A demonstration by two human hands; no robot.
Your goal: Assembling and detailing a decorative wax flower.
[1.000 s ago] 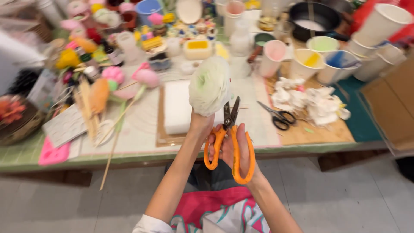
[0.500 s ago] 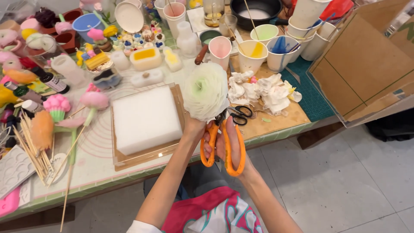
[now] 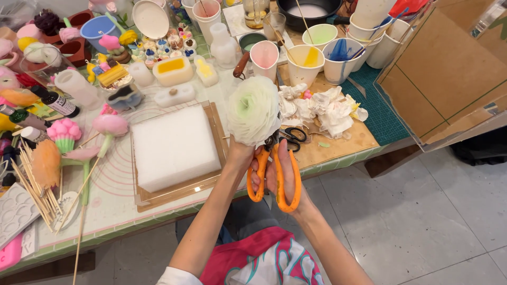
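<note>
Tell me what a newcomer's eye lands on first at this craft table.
First the big white ruffled flower with a green-tinted heart, held up by the left hand at the middle of the view. Right below it, the orange-handled scissors in the right hand, blades at the flower's base. To the left a thick white foam block lies on a board, amid a crowded table of cups and small coloured flowers.

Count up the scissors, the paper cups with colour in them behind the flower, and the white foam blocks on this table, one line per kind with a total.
Scissors: 2, the orange-handled scissors in the right hand and black-handled scissors on the board.
Paper cups with colour: 5, the pink cup, yellow cup, green cup, blue cup, and another pink cup.
White foam block: 1.
Total: 8.
</note>
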